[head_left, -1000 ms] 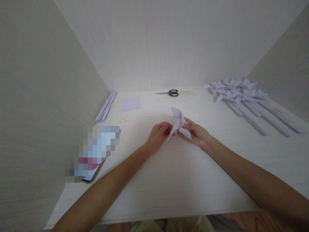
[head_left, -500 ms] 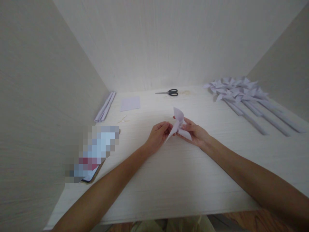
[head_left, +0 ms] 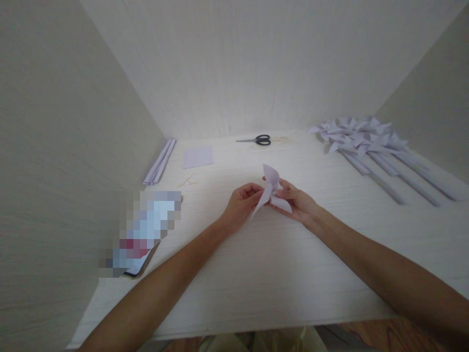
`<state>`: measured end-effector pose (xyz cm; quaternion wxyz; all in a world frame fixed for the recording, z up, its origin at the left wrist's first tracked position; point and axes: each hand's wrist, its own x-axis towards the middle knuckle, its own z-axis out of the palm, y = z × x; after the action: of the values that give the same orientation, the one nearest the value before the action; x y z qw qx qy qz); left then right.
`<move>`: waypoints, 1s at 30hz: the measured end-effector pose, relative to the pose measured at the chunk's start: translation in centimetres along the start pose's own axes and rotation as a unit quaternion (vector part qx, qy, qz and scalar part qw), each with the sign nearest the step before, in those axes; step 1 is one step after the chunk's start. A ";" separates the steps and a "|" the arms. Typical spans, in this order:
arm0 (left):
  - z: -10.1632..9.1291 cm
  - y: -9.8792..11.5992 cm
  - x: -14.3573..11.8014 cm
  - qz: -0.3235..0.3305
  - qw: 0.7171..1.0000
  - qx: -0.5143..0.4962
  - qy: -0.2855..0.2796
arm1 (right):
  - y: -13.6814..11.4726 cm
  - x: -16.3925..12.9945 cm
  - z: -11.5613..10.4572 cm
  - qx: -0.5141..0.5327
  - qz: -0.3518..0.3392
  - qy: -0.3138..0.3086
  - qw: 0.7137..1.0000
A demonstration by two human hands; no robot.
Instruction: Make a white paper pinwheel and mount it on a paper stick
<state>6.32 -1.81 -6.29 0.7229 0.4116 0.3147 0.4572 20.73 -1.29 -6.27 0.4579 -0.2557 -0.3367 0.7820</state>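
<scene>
Fingertips of both hands close on a folded paper pinwheel head point(head_left: 271, 191), held just above the middle of the table point(head_left: 256, 274). The left hand point(head_left: 240, 204) pinches its lower-left blade; the right hand point(head_left: 297, 203) grips the centre and the lower-right blade. One blade points upward, free.

Risk: excess pinch pressure would likely crease or flatten the blades. A loosened centre grip could let the folds spring open.

Surroundings: finished pinwheels point(head_left: 361, 137) with paper stems lie at far right; scissors point(head_left: 258, 140) at the back wall; a paper square point(head_left: 198, 157) and rolled paper sticks point(head_left: 160, 161) at far left; a phone point(head_left: 141, 234) near left.
</scene>
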 end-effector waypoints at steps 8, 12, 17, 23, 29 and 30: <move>-0.1 -0.2 0.1 0.013 1.000 0.014 -0.014 | -0.1 0.0 -0.1 0.001 -0.002 -0.002 1.000; -0.3 -0.4 0.2 0.005 1.000 0.022 -0.012 | -0.1 0.0 -0.3 0.012 -0.004 -0.022 1.000; -0.6 -0.7 0.3 0.004 0.999 0.047 -0.021 | -0.1 0.0 -0.2 0.018 -0.009 -0.040 0.999; -0.6 -0.7 0.3 0.010 0.997 0.074 -0.011 | -0.1 0.0 -0.2 0.013 -0.013 -0.037 0.999; -0.5 -0.5 0.2 0.006 0.997 0.079 0.008 | 0.1 0.2 -0.6 0.000 -0.020 -0.024 1.000; -0.5 -0.5 0.2 0.005 0.997 0.078 0.008 | 0.1 0.2 -0.7 -0.002 -0.021 -0.023 1.000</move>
<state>6.20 -1.59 -7.01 0.6836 0.4649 0.3531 0.4381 21.09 -0.96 -6.77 0.4656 -0.2313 -0.3543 0.7773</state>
